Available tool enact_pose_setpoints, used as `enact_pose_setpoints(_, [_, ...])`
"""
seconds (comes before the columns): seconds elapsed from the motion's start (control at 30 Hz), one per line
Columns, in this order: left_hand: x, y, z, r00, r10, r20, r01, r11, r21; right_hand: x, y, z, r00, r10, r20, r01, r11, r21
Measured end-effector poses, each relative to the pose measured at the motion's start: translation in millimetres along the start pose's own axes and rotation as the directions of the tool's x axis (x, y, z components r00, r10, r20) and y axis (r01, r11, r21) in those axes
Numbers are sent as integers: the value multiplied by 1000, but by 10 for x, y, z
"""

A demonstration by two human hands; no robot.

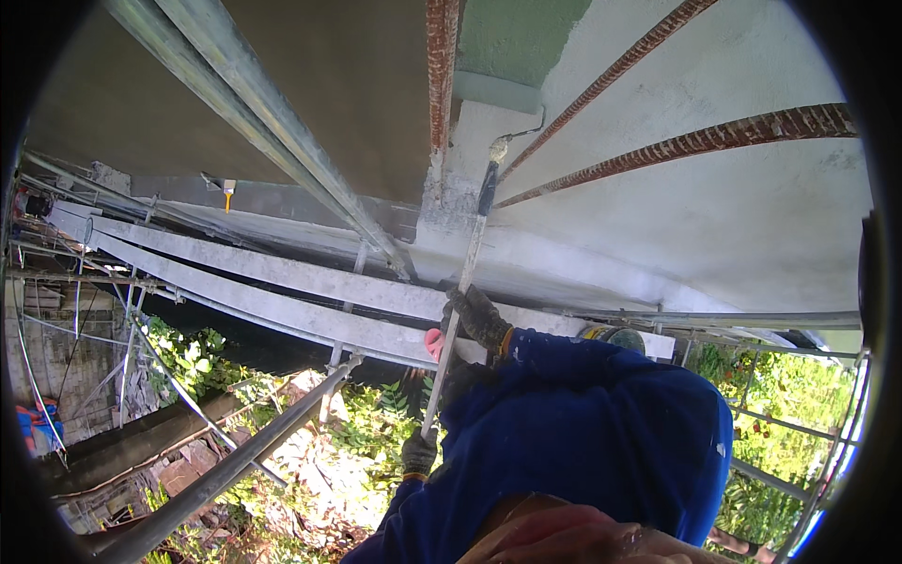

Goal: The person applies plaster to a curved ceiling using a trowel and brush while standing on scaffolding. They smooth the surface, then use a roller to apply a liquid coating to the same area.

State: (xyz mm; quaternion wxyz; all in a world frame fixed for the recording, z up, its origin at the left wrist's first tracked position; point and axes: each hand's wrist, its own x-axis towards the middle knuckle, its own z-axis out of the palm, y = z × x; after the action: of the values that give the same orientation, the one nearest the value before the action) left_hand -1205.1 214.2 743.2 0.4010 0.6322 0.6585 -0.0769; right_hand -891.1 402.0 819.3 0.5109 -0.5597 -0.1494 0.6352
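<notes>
A paint roller (498,92) with a pale sleeve rests against the wall, along the lower edge of a green patch (512,42). Its wire frame bends down to a dark handle fixed to a long pole (473,246). Higher on that pole, my right hand (481,318) in a dark glove is closed around it. My left hand (419,453), gloved too, grips the pole's lower end. Whitish paint (658,75) covers the wall to the right of the green patch.
Rusty rebars (752,132) and metal scaffold tubes (263,122) cross before the wall. Light planks (263,273) run below. A yellow-handled paintbrush (228,195) is at the left, and a bucket (615,338) stands beside my right arm. Plants and rubble (310,442) lie far beneath.
</notes>
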Motion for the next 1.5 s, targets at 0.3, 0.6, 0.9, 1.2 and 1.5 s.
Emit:
enact_pose_setpoints(0.3, [174,-13,23,990,108,-88,-110,994,-24,-82,-389,123,980,-184,76,185,983,-9])
enact_pose_setpoints(0.6, [547,636,-304,954,214,-211,-289,848,-444,-131,-1089,301,928,-358,106,363,931,-37])
enact_pose_setpoints(0.9, [30,-231,-60,996,64,-62,-68,996,-64,106,71,195,996,-30,-85,34,998,45])
enact_pose_setpoints(1.2, [78,0,-290,997,-15,-69,15,1000,-4,-63,-396,324,983,-182,9,182,981,-72])
enact_pose_setpoints(1.5, [15,-279,-169,998,-40,-41,42,998,47,161,74,193,1000,-17,14,17,1000,17])
